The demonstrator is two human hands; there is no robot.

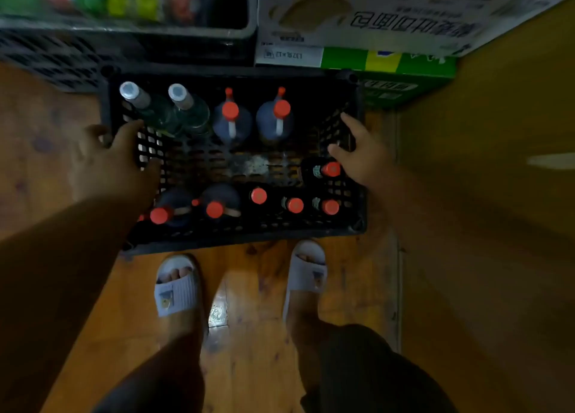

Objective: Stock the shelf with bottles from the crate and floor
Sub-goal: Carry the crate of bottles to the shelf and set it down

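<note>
A black plastic crate sits on the wooden floor in front of my feet. Inside stand two clear bottles with silver caps at the back left, two dark jugs with red caps beside them, and several red-capped dark bottles along the near side and right. My left hand lies over the crate's left wall, fingers spread. My right hand rests at the right wall, fingers apart, holding nothing that I can see.
Another black crate with colourful packs stands behind on the left. A white carton lies on a green box at the back right. A yellowish panel runs along the right. My slippered feet stand close to the crate.
</note>
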